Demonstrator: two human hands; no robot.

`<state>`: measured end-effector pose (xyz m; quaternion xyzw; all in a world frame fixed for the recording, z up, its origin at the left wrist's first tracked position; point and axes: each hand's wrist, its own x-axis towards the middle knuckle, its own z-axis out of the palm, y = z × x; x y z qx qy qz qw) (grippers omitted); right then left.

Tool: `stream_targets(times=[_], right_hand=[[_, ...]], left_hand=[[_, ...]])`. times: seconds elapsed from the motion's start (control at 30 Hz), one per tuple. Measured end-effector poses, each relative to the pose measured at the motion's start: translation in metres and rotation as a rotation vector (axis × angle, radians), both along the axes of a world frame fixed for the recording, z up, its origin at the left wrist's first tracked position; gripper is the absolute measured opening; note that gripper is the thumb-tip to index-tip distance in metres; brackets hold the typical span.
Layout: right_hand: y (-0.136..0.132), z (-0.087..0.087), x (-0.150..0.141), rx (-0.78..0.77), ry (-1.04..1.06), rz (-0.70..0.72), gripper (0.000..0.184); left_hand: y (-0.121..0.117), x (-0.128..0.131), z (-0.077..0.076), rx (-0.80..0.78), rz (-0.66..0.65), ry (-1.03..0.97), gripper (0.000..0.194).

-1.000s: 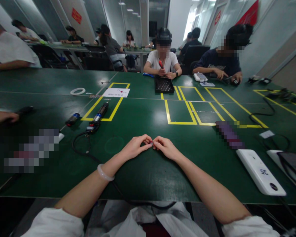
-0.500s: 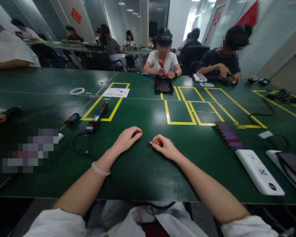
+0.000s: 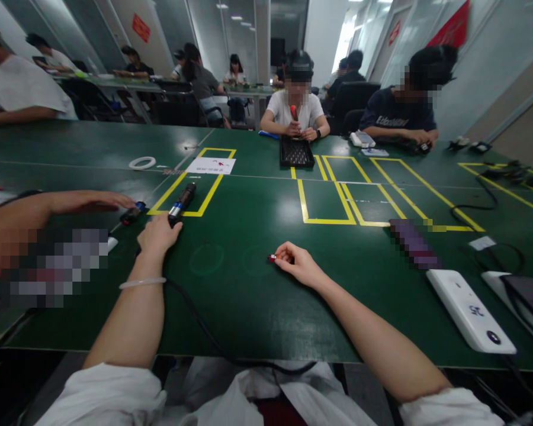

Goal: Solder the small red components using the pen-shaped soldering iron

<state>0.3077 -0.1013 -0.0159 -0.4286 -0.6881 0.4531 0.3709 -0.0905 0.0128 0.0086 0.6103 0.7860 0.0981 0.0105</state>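
On the left side of the table my left hand (image 3: pixel 159 235) closes over the rear end of a corded electric screwdriver (image 3: pixel 183 201). The tool is black with a blue and silver band and lies within a yellow taped outline; its lower part is hidden under my palm. Near the middle of the table my right hand (image 3: pixel 298 264) rests with thumb and fingers pinched together. Between those fingertips sits a small red-and-white piece (image 3: pixel 272 258), too small to name.
A neighbour's arm (image 3: pixel 62 204) reaches in from the left towards a second black-and-blue tool (image 3: pixel 133 213). The black cord (image 3: pixel 199 322) runs along my side. On the right lie a phone (image 3: pixel 414 242) and a white power bank (image 3: pixel 469 310). A co-worker opposite works over a black tray (image 3: pixel 296 152).
My left hand has moved left from the table's middle onto the electric screwdriver. My right hand stays put with the small piece. A neighbour's arm has come in from the left.
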Motion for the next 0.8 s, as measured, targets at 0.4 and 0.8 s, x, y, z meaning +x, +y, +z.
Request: stream_targets(times=[0.4, 0.8], right_hand=[[0.000, -0.001, -0.001, 0.014, -0.029, -0.001, 0.018], [0.000, 0.002, 0.000, 0.078, -0.096, -0.093, 0.010]], left_hand=[[-0.020, 0.063, 0.010, 0.009, -0.171, 0.042, 0.057], [-0.090, 0.195, 0.005, 0.065, -0.654, 0.030, 0.062]])
